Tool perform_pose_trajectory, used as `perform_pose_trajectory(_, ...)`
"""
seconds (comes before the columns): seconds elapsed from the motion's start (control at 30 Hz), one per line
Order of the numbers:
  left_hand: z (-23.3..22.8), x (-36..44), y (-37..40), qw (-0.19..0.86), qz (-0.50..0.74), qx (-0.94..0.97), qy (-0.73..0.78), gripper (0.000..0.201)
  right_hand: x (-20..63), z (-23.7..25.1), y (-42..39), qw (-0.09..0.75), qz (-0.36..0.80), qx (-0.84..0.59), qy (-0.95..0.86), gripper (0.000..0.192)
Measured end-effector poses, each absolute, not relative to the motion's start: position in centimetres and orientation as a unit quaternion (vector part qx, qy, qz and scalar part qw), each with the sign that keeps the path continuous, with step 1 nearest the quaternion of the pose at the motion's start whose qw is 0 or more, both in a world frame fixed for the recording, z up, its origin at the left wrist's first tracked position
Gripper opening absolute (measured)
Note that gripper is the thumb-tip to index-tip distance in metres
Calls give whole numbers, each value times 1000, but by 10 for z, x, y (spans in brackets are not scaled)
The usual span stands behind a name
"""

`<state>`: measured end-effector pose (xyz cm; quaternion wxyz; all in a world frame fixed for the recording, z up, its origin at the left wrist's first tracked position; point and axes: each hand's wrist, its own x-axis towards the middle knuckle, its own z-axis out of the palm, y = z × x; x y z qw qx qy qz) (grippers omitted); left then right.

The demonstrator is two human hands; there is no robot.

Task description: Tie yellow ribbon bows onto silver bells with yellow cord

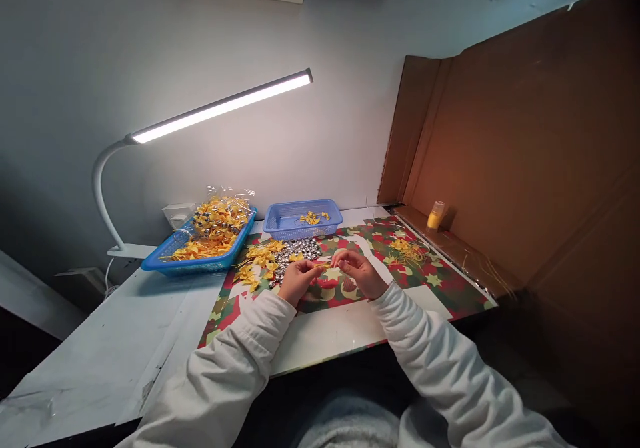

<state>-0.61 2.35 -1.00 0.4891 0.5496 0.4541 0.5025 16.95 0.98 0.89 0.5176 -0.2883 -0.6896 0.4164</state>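
Observation:
My left hand (299,279) and my right hand (359,271) meet over a red, green and gold patterned sheet (440,278) on the table. Between their fingertips is a small yellow piece (324,266), too small to make out clearly; both hands pinch it. Just beyond the left hand lie a heap of small silver bells (295,251) and a scatter of yellow bows (257,261). A tangle of thin yellow string (406,249) lies to the right of my right hand.
A large blue tray (165,256) with yellow bows and a plastic bag stands at the back left. A small blue basket (286,220) stands behind the bells. A lit white desk lamp (220,107) arches over. Cardboard wall (525,141) and a small yellow bottle (436,215) at right.

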Motion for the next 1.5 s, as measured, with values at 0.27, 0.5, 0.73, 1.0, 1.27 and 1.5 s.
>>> perform_pose_trajectory(0.27, -8, -6, 22, 492, 516, 549, 436, 30, 167, 24, -7, 567, 444, -248, -648, 29)
perform_pose_trajectory(0.5, -1, -5, 18, 484, 566, 541, 391, 25, 158, 23, -19, 608, 467, -251, -591, 29)
perform_pose_trajectory(0.73, -1, -2, 15, 539, 577, 486, 374, 28, 150, 4, -18, 612, 494, -272, -555, 26)
perform_pose_trajectory(1.0, -3, 2, 13, 593, 562, 439, 373, 27, 141, -15, -14, 572, 490, -329, -570, 22)
perform_pose_trajectory(1.27, -1, 3, 12, 598, 564, 423, 382, 29, 141, -15, -17, 580, 454, -384, -557, 16)
perform_pose_trajectory(1.5, -2, 3, 13, 599, 557, 421, 393, 31, 141, -14, -18, 575, 440, -402, -561, 15)
